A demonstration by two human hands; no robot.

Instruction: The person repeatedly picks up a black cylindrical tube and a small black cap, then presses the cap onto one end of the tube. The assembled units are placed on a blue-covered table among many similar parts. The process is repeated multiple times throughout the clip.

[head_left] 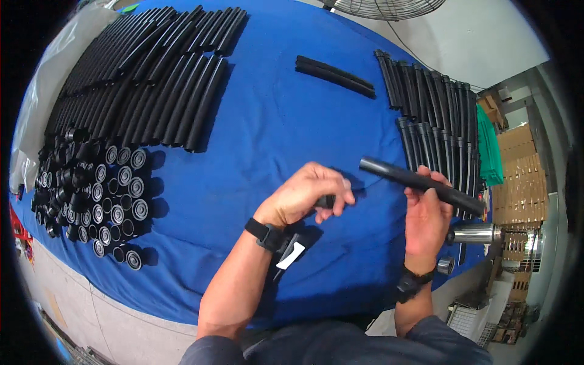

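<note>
My right hand (427, 213) grips a plain black tube (398, 175), which slants across in front of it with one end toward my left hand. In my left hand (310, 193) the fingers curl round a small black cap (328, 201), mostly hidden by them. A gap separates cap and tube. Just below my left wrist lies a dark flat item with a white label (291, 255), partly hidden by the wrist strap.
Rows of black tubes (176, 103) fill the far left, with heaped round black caps (97, 201) nearer. Two tubes (334, 76) lie at the far middle of the blue cloth (261, 121). Capped tubes (438, 128) line the right, above a metal cylinder (474, 234).
</note>
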